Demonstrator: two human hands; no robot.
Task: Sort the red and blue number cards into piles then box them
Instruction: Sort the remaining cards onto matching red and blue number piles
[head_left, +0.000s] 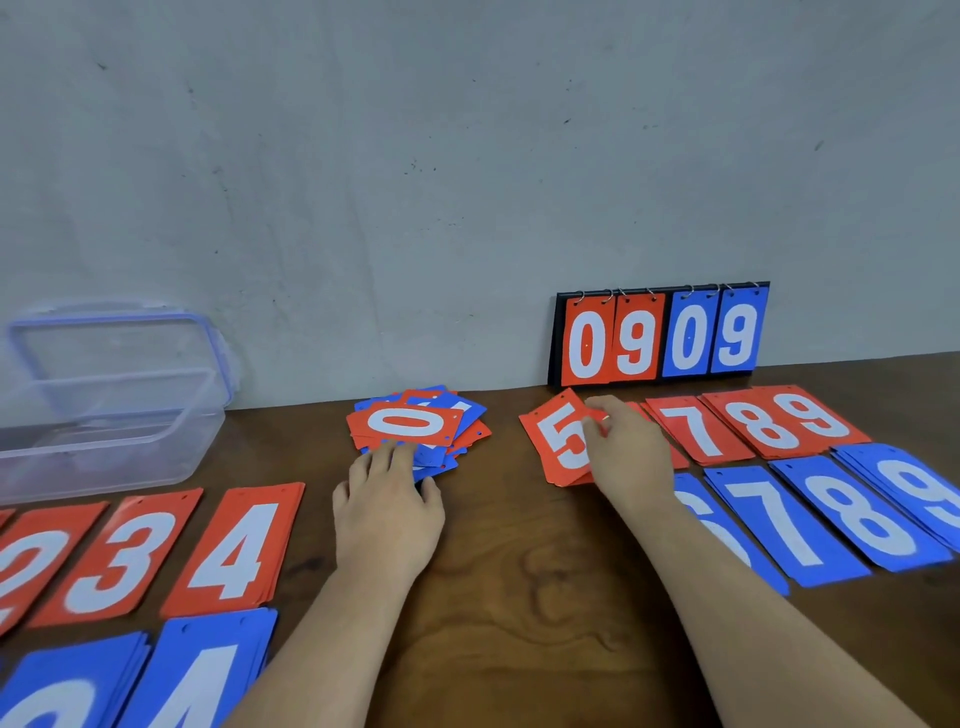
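Sorting looks mostly done: the red 4 pile (236, 551) and blue 7 pile (779, 525) flank a small mixed pile (410, 423) mid-worktop. The left hand (387, 499) rests open-fingered on it; the right hand (626, 452) has its grip pinching the red 5 card (558, 441). The far-left box (119, 447) waits.

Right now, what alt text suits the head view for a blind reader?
The right hand holds a red 5 card on the table while the left hand rests on the mixed pile. Sorted red and blue piles lie either side, a clear box far left.

Dark wooden table (519, 597), scuffed grey wall (415, 156), flip scoreboard (636, 340) reading 0909 against it
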